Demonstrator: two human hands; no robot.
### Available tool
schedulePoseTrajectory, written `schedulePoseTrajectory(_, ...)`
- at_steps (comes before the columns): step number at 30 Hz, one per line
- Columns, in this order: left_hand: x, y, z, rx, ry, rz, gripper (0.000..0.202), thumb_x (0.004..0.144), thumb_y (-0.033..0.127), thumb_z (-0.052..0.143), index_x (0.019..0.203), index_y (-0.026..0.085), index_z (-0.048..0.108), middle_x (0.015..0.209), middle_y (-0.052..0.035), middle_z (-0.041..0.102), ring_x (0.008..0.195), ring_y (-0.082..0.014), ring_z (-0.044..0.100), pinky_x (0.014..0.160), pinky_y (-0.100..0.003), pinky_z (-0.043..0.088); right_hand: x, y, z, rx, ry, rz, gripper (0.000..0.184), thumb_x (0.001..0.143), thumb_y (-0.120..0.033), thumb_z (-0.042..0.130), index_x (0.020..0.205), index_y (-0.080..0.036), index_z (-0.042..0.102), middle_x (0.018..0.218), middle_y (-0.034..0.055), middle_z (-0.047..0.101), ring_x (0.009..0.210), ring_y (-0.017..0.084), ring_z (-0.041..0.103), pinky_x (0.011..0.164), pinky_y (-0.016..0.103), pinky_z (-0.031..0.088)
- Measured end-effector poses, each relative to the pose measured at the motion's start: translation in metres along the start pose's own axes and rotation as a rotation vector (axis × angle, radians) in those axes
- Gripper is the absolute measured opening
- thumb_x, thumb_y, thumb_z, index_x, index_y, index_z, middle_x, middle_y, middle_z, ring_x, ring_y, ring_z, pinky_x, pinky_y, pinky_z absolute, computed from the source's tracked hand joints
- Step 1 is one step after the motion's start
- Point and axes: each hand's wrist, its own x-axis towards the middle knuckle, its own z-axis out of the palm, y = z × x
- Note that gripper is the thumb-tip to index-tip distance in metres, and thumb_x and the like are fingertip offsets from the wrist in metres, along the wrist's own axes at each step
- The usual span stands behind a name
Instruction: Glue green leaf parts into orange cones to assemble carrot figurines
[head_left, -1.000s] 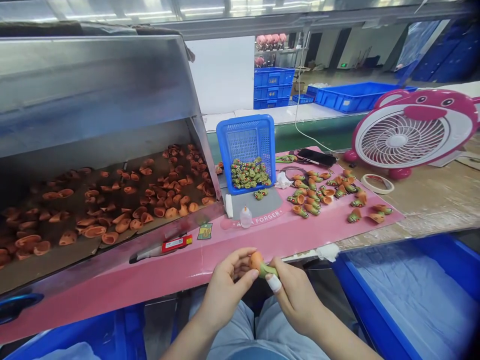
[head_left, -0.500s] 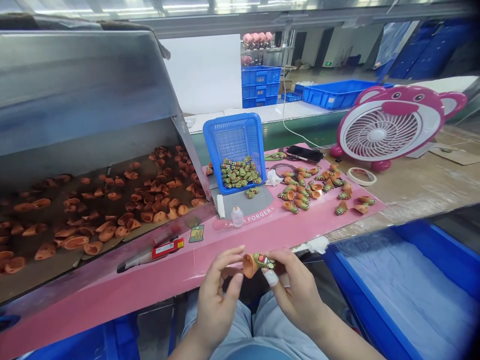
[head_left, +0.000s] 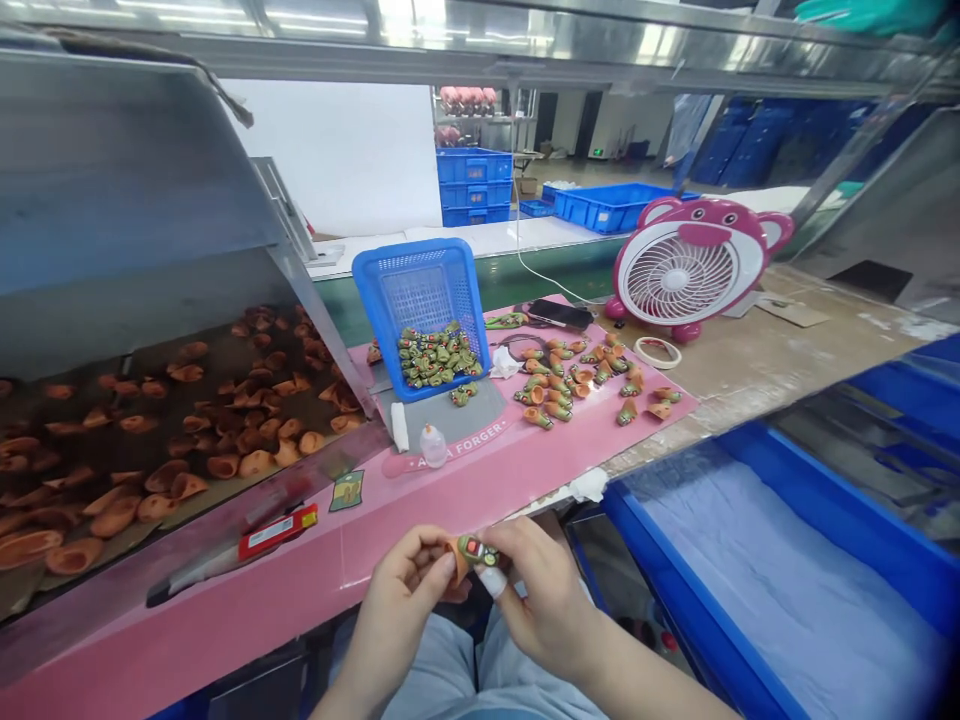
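Low in the middle of the view, my left hand point(head_left: 401, 590) and my right hand point(head_left: 536, 595) meet over my lap, both closed on one small toy piece point(head_left: 469, 552), orange at one end and green at the other. A white wrap covers one right fingertip. Just beyond the hands runs the pink board point(head_left: 480, 480) of the work surface. On it stands a tilted blue basket point(head_left: 424, 300) holding several green toy pieces point(head_left: 435, 358). To its right lie several joined orange-and-green pieces point(head_left: 581, 380). A small glue bottle point(head_left: 433, 446) stands near the board's front.
A metal hopper point(head_left: 150, 250) at left holds many orange shells point(head_left: 187, 420). A pink bear-shaped fan point(head_left: 686, 270), a tape roll point(head_left: 658, 352) and a phone point(head_left: 559, 314) sit at the back right. A blue bin point(head_left: 787, 580) with a pale liner is at right. A red-labelled tool point(head_left: 247, 545) lies on the hopper's lip.
The view has swung to the right and the hands now sit lower in the frame. My left fingers, apart half a second ago, have closed back onto the toy piece.
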Motion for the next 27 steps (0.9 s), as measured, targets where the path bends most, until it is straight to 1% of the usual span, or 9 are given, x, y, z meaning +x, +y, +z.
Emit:
schedulePoseTrajectory(3,0.0,0.0,0.002,0.0,-0.024,0.0,0.012,0.077,0.028,0.051,0.08,0.016,0.049,0.066,0.0017,0.051,0.062,-0.0103,0.048,0.061,-0.023,0.044,-0.002,-0.001,-0.002,0.058,0.011,0.069,0.023,0.081,-0.013,0.043,0.103,-0.017,0.045,0.087,0.0063,0.054,0.076,0.016,0.049,0.065,0.029,0.043)
schedulePoseTrajectory(6,-0.001,-0.001,0.004,0.017,0.015,0.011,0.013,0.077,0.029,0.051,0.079,0.016,0.049,0.067,0.0013,0.051,0.063,-0.0105,0.048,0.061,-0.024,0.045,-0.002,-0.002,-0.004,0.102,0.024,0.109,0.022,0.081,-0.016,0.045,0.103,-0.018,0.046,0.087,0.0056,0.055,0.077,0.015,0.051,0.067,0.027,0.044)
schedulePoseTrajectory(8,-0.001,-0.002,0.004,0.014,0.027,0.012,0.014,0.077,0.03,0.051,0.08,0.016,0.049,0.068,0.001,0.051,0.063,-0.0106,0.049,0.06,-0.023,0.045,-0.001,-0.002,-0.004,0.102,0.033,0.104,0.022,0.081,-0.016,0.046,0.103,-0.018,0.047,0.086,0.0051,0.056,0.075,0.015,0.052,0.066,0.026,0.044)
schedulePoseTrajectory(12,-0.003,-0.004,0.003,-0.007,0.004,0.007,0.013,0.077,0.029,0.051,0.08,0.016,0.048,0.068,0.0015,0.051,0.063,-0.01,0.048,0.059,-0.023,0.045,0.0,-0.004,-0.002,0.051,0.044,0.08,0.025,0.079,-0.011,0.047,0.103,-0.019,0.047,0.086,0.0046,0.057,0.074,0.015,0.053,0.063,0.026,0.046)
schedulePoseTrajectory(16,-0.004,-0.003,0.002,-0.044,-0.022,0.007,0.011,0.078,0.027,0.051,0.079,0.017,0.048,0.068,0.0021,0.049,0.064,-0.0101,0.048,0.06,-0.023,0.046,-0.001,-0.008,-0.002,-0.026,0.063,0.031,0.031,0.075,-0.004,0.044,0.104,-0.016,0.047,0.087,0.0071,0.056,0.079,0.018,0.052,0.067,0.031,0.047)
schedulePoseTrajectory(20,-0.005,0.0,0.002,-0.051,-0.037,0.014,0.008,0.078,0.025,0.051,0.079,0.016,0.049,0.068,0.002,0.049,0.064,-0.0096,0.048,0.061,-0.023,0.046,-0.003,-0.012,-0.003,-0.014,0.07,-0.002,0.037,0.071,0.001,0.043,0.105,-0.015,0.046,0.089,0.0077,0.056,0.081,0.018,0.051,0.069,0.032,0.046)
schedulePoseTrajectory(27,-0.008,0.001,0.006,-0.062,-0.045,0.017,0.007,0.078,0.024,0.051,0.08,0.017,0.05,0.07,0.0013,0.051,0.067,-0.0105,0.049,0.063,-0.024,0.047,-0.004,-0.012,-0.003,-0.023,0.08,-0.01,0.037,0.071,0.001,0.043,0.105,-0.014,0.046,0.088,0.0085,0.056,0.079,0.02,0.051,0.066,0.033,0.046)
